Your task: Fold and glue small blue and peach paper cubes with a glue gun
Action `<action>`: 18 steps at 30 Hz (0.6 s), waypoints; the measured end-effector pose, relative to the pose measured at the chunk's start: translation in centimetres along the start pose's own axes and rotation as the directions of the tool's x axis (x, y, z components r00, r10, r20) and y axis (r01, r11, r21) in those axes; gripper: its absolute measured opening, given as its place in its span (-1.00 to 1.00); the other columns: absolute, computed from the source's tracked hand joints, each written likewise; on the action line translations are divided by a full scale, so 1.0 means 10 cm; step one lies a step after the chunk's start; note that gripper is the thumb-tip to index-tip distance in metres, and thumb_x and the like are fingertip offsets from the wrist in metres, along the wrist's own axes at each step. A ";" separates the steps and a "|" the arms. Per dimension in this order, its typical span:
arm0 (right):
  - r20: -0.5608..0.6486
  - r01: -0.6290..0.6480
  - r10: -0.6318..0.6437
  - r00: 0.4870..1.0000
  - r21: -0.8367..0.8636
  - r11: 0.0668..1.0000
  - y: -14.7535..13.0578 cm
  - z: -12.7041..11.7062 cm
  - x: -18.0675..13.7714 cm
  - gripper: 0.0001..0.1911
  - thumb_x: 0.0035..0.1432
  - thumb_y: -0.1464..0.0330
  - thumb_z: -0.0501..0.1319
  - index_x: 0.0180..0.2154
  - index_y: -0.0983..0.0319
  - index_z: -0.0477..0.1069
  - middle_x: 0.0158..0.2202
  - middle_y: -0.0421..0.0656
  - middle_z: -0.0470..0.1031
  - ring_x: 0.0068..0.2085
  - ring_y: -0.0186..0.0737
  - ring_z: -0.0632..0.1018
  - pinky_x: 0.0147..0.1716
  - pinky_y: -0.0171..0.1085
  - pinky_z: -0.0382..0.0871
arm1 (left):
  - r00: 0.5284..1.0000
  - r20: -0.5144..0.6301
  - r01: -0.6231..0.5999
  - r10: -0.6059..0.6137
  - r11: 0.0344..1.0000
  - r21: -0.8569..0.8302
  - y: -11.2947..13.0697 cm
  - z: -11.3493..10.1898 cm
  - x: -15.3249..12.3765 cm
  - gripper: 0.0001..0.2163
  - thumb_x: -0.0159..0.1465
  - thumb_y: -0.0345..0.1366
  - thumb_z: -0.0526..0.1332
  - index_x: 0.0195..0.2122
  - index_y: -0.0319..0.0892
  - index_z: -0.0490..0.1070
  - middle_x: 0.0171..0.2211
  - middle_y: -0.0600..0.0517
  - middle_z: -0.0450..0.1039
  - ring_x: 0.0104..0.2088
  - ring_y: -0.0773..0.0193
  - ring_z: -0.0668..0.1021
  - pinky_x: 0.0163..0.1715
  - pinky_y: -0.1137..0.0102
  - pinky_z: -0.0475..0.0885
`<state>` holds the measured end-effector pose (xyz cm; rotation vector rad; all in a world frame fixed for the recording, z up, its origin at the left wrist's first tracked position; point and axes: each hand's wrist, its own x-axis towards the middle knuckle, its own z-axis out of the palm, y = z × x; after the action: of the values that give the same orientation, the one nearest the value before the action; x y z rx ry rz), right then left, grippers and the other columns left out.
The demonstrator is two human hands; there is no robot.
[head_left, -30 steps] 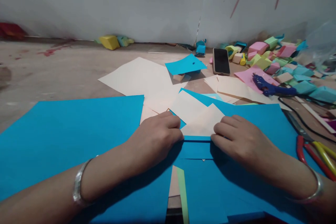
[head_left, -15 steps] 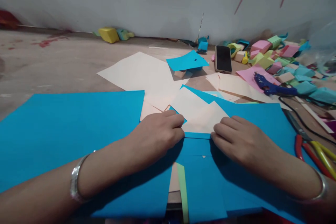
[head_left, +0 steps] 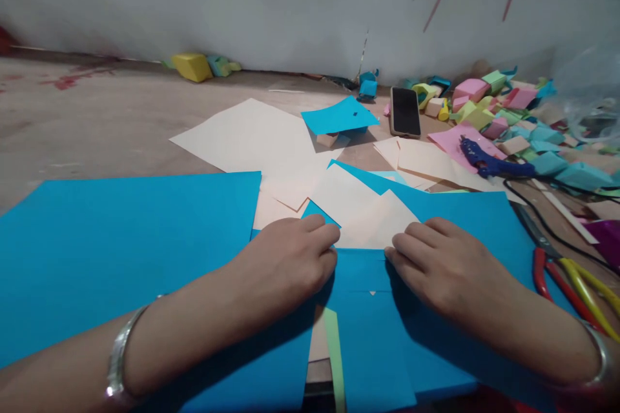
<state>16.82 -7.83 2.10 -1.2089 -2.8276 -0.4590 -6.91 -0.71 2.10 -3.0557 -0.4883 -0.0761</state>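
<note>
A cream sheet of paper with pointed upper corners lies at the centre, its lower edge stretched between my two hands. My left hand is closed at the lower left of this sheet, fingertips pinching its edge. At the lower right corner, my right hand is closed too, with thumb and fingers pressed together on the paper. Blue paper lies directly beneath and in front of the sheet. What sits between the fingertips is partly hidden by the knuckles.
A large blue sheet covers the left side. Scissors lie at right beside a blue glue gun with a cord. Farther back are a phone, a blue paper piece and many small folded paper shapes along the wall.
The blue strip that showed along the cream sheet's lower edge no longer stands out there. Both hands keep hold at nearly the same spots. The whole view has shifted slightly.
</note>
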 end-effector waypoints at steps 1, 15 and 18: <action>0.009 -0.026 0.026 1.000 -0.010 1.000 -0.02 -0.01 -0.01 -0.86 0.14 0.50 0.20 -0.45 0.24 0.46 -0.44 -0.12 0.40 -0.39 -0.11 0.33 -0.40 -0.14 0.04 | 1.000 0.003 -0.006 0.005 1.000 0.004 0.01 0.00 0.00 -0.86 0.29 -0.47 0.16 -0.39 -0.25 0.47 -0.42 -0.04 0.39 -0.42 0.22 0.33 -0.52 0.31 0.14; 0.012 -0.108 0.107 0.994 0.033 0.994 -0.07 0.05 -0.16 -0.79 0.18 0.57 0.09 -0.32 0.34 0.50 -0.37 0.00 0.48 -0.40 -0.13 0.39 -0.41 -0.18 0.13 | 0.944 0.054 0.329 -0.326 0.909 -0.256 0.04 0.10 0.07 -0.79 0.33 -0.23 0.14 -0.41 -0.21 0.41 -0.46 -0.01 0.44 -0.45 0.23 0.43 -0.52 0.34 0.15; 0.018 -0.198 0.197 0.980 0.144 0.970 0.03 0.08 -0.12 -0.77 0.26 0.44 0.13 -0.44 0.27 0.47 -0.45 -0.07 0.44 -0.42 -0.19 0.37 -0.46 -0.23 0.08 | 0.929 0.064 0.361 -0.364 0.853 -0.376 0.02 0.13 0.08 -0.85 0.32 -0.24 0.17 -0.32 -0.19 0.42 -0.39 0.01 0.48 -0.39 0.24 0.47 -0.48 0.37 0.22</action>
<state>17.94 -8.28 1.26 -1.4413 -2.6514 -0.2364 -6.07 -0.61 0.89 -3.2777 -1.1797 -0.2246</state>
